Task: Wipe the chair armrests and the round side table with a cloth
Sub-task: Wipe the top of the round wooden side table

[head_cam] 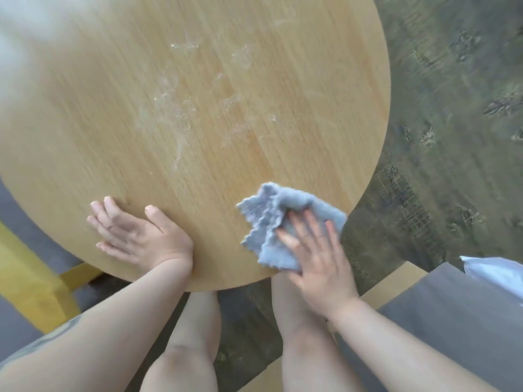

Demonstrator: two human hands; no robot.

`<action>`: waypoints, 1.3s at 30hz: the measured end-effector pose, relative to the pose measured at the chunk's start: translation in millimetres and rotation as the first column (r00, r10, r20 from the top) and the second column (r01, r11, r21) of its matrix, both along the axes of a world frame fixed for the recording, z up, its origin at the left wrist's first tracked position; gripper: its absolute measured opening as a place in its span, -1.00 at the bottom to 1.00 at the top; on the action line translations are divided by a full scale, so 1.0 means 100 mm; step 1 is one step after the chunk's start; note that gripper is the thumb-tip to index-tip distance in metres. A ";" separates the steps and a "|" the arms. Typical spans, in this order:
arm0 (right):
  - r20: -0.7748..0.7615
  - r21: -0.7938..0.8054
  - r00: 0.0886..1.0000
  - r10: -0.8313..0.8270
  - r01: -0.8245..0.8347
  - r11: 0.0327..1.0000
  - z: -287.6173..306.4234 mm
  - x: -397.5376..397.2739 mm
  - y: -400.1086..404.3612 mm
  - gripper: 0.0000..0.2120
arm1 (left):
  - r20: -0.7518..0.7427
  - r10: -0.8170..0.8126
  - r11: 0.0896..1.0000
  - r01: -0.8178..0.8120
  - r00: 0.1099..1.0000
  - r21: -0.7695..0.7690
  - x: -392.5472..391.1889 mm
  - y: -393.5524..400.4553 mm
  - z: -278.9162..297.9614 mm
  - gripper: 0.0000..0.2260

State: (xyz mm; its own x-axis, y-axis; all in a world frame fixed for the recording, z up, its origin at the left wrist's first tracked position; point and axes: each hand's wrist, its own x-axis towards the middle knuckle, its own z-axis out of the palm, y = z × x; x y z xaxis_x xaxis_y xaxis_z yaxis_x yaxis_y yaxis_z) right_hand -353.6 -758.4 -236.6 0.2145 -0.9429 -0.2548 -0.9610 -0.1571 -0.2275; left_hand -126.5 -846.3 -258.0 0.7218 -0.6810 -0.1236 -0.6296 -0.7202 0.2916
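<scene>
The round wooden side table [113, 108] fills most of the view, with pale smears and crumbs near its middle. A grey-blue cloth [268, 219] lies crumpled on the table's near right edge. My right hand [314, 250] presses flat on the cloth with straight, spread fingers. My left hand [135, 233] rests flat on the bare tabletop at the near edge, fingers straight, holding nothing.
A chair with a yellow wooden frame [31, 278] and grey cushion stands at the lower left. Another grey-cushioned chair [452, 306] with a pale wooden armrest [393, 281] is at the lower right, a white item [492, 270] on it. Patterned carpet [452, 108] lies to the right.
</scene>
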 end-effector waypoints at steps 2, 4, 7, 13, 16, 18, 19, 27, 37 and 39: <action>-0.014 -0.018 0.983 -0.183 0.183 0.983 -0.02 -0.21 -0.29 -0.49 | 0.045 0.020 1.000 -0.020 0.999 0.012 -0.04 -0.02 -0.02 -0.43; -0.036 -0.037 0.923 -0.384 0.383 0.923 -0.03 -0.13 -0.65 -0.56 | 0.051 -0.012 0.999 0.010 0.999 0.042 -0.05 -0.01 -0.02 -0.42; 0.002 -0.024 0.946 -0.324 0.324 0.946 0.02 0.24 -0.68 -0.43 | -0.004 -0.267 0.957 0.266 0.964 0.113 -0.02 0.03 0.02 -0.41; -0.115 0.051 0.978 -0.175 0.182 0.982 0.03 -0.11 -0.40 -0.22 | -0.013 -0.429 0.888 0.424 0.903 0.175 -0.01 0.05 0.04 -0.39; -0.159 -0.003 0.857 -0.490 0.496 0.868 0.01 0.19 -0.82 -0.22 | -0.012 -0.443 0.883 0.438 0.897 0.167 -0.01 0.06 0.05 -0.40; -0.139 0.014 0.909 -0.393 0.398 0.917 0.00 0.45 -0.81 -0.22 | -0.014 -0.440 0.884 0.436 0.898 0.167 -0.01 0.07 0.06 -0.40; -0.128 0.034 0.956 -0.263 0.269 0.963 -0.02 0.47 -0.71 -0.23 | -0.015 -0.434 0.887 0.430 0.901 0.170 -0.01 0.06 0.06 -0.40; -0.123 -0.066 0.960 -0.253 0.246 0.967 -0.12 -0.23 -1.15 -0.35 | -0.026 -0.444 0.881 0.442 0.896 0.167 -0.02 0.05 0.07 -0.40; -0.101 -0.035 0.995 -0.021 0.018 0.999 -0.12 -0.80 -1.52 -0.40 | -0.039 -0.433 0.887 0.433 0.901 0.160 -0.01 0.06 0.06 -0.40; -0.141 -0.146 0.901 -0.410 0.391 0.909 -0.18 -0.65 -2.00 -0.40 | -0.038 -0.439 0.883 0.439 0.898 0.165 -0.01 0.05 0.06 -0.40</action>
State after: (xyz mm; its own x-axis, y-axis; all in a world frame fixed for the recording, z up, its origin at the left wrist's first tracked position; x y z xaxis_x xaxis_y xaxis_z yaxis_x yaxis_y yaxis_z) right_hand -418.4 -958.3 -254.6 -0.2229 -0.9645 -0.1419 -0.9702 0.2337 -0.0646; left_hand -127.8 -840.8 -252.0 0.3538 -0.8980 -0.2615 -0.8926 -0.4077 0.1922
